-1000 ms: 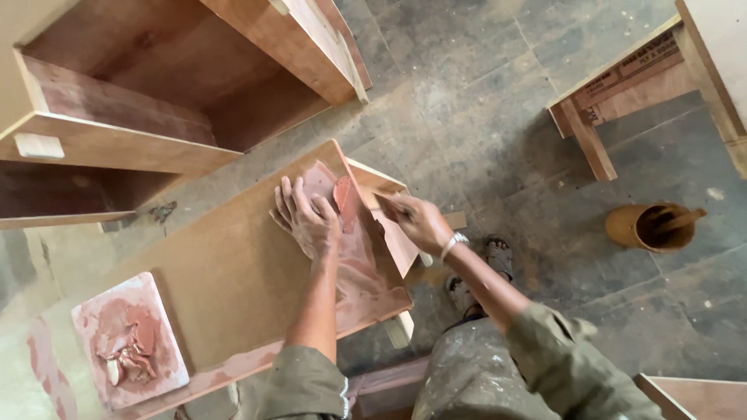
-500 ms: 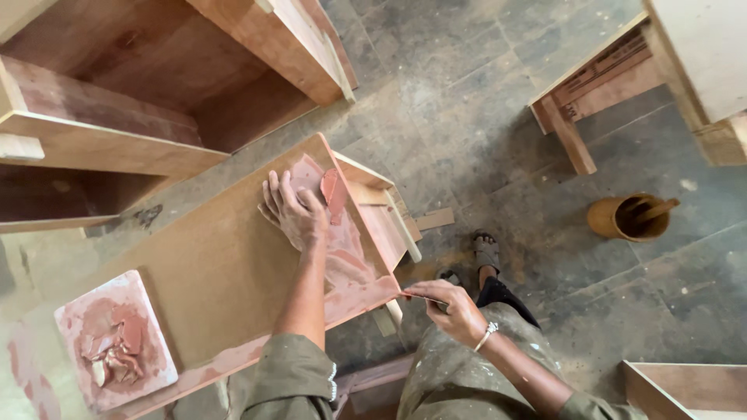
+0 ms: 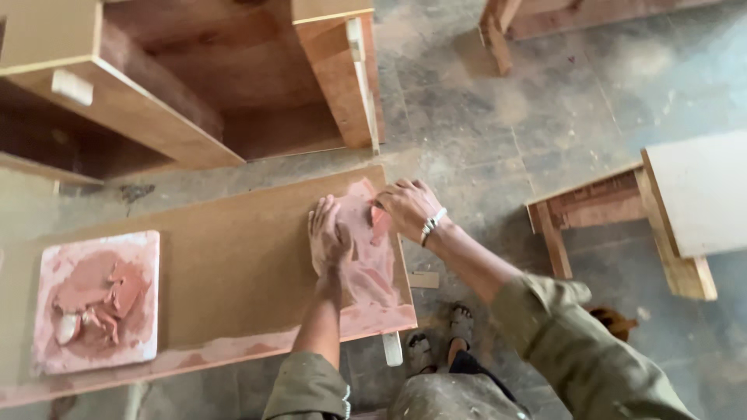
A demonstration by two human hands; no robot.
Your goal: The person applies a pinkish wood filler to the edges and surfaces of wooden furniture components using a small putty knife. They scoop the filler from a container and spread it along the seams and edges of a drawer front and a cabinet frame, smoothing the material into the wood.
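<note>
Board [image 3: 218, 264], right hand [image 3: 405, 206] back beside left hand [image 3: 327, 237]

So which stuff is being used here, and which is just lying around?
In use:
- left hand, flat on the board
- right hand, at the pink filler patch
- tile of pink filler

Lying about:
- open wooden cabinet
- wooden stool
- pale panel
</note>
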